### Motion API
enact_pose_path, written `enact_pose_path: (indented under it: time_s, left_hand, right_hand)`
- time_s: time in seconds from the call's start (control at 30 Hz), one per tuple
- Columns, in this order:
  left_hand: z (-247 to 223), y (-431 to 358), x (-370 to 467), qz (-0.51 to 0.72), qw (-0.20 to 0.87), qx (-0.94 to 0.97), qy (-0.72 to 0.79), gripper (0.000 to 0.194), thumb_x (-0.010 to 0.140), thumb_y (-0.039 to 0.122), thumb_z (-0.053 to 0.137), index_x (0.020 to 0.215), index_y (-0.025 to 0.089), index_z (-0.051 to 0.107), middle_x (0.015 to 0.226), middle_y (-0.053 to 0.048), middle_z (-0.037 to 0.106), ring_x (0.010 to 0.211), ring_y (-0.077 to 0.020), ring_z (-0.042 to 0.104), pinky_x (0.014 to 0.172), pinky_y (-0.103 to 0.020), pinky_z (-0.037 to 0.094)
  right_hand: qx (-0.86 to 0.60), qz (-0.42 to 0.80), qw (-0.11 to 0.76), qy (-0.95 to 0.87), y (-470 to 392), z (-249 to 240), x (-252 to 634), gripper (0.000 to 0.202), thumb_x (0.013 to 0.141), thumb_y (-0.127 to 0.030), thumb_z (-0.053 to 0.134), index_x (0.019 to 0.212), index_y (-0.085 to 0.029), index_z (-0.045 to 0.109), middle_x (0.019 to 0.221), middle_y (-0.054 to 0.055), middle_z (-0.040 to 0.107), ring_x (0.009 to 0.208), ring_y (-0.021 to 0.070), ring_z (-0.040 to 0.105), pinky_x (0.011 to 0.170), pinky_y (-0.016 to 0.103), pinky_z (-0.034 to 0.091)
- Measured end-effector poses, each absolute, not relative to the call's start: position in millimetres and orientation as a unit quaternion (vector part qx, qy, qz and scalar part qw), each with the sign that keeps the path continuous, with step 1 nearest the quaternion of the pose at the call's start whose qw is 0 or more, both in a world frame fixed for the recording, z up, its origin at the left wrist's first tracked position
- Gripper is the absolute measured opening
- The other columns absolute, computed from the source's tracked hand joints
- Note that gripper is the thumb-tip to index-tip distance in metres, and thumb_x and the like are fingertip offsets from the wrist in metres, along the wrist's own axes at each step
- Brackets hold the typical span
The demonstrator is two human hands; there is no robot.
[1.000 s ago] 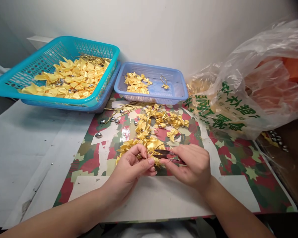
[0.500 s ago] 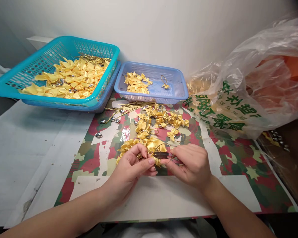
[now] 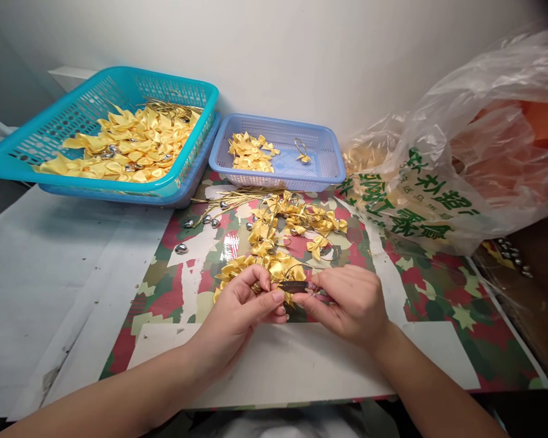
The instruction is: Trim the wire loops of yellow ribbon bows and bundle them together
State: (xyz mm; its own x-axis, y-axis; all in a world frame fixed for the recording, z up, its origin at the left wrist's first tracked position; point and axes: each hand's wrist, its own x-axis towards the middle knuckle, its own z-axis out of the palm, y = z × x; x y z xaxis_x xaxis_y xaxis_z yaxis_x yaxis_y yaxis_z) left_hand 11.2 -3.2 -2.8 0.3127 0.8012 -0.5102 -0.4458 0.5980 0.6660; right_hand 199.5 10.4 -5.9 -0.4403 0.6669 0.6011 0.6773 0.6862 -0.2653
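My left hand (image 3: pixel 244 304) is closed, thumb and forefinger pinching a thin gold cord (image 3: pixel 257 287) low over the table. My right hand (image 3: pixel 351 301) is closed around small pliers (image 3: pixel 295 286) with dark jaws and pinkish handles. The jaws point left and reach the left fingertips; their exact grip on the cord is too small to make out. Just behind the hands lies a pile of yellow satin bows (image 3: pixel 283 265) with gold cord loops, partly hidden by the fingers. More bows (image 3: pixel 262 234) with cords and silver bells lie farther back.
A teal basket (image 3: pixel 18 159) of bows, bells and gold cords stands at back left. Beside it is a blue basket (image 3: pixel 278 180) with bows. Loose silver bells (image 3: pixel 181 249) lie left of the bows. A clear plastic bag (image 3: pixel 420 182) fills the right side.
Both hands stay almost in place. The pliers have shifted very slightly in my right hand, with the handles looking a little closer together.
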Motion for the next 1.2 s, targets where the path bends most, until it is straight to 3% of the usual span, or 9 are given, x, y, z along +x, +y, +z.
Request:
enact_pose_path:
  time_s: [0.37,0.9,1.13,1.2]
  left_hand:
    - [-3.4,-3.1,11.2,0.399,0.782,0.21,0.431,0.041,0.064,0.026,0.088,0.072,0.018,0.048,0.06,0.008,0.062,0.054,-0.0049,0.06,0.055,-0.015,0.053]
    - [-1.8,-3.5,12.0,0.394,0.78,0.213,0.437,0.042,0.063,0.026,0.088,0.072,0.019,0.047,0.059,0.008,0.06,0.054,-0.0054,0.059,0.055,-0.016,0.052]
    - [-0.4,-3.1,10.9,0.401,0.779,0.206,0.435,0.045,0.06,0.03,0.089,0.074,0.02,0.047,0.057,0.006,0.061,0.053,-0.0062,0.056,0.054,-0.017,0.053]
    - [0.1,-3.5,10.8,0.399,0.782,0.208,0.432,0.045,0.06,0.031,0.089,0.075,0.02,0.048,0.057,0.006,0.06,0.052,-0.0065,0.055,0.052,-0.017,0.052]
  right_hand:
    - [-0.412,0.018,0.361,-0.837,13.2,-4.7,204.4,0.041,0.094,-0.044,0.055,0.063,-0.017,0.057,0.046,-0.004,0.048,0.041,0.0078,0.04,0.048,0.025,0.028]
    - [-0.401,0.013,0.356,-0.844,11.7,-5.5,206.5,0.032,0.089,-0.04,0.065,0.067,-0.016,0.06,0.051,-0.002,0.057,0.046,0.0094,0.048,0.048,0.027,0.029]
    - [-0.49,0.139,0.387,-0.769,19.3,-2.4,213.3,0.041,0.085,-0.039,0.066,0.059,-0.021,0.04,0.048,-0.008,0.033,0.043,0.0066,0.03,0.044,0.023,0.025]
    - [-0.533,0.225,0.44,-0.687,20.9,-1.4,212.9,0.044,0.079,-0.04,0.072,0.062,-0.022,0.035,0.052,-0.008,0.038,0.044,0.0063,0.033,0.042,0.021,0.028]
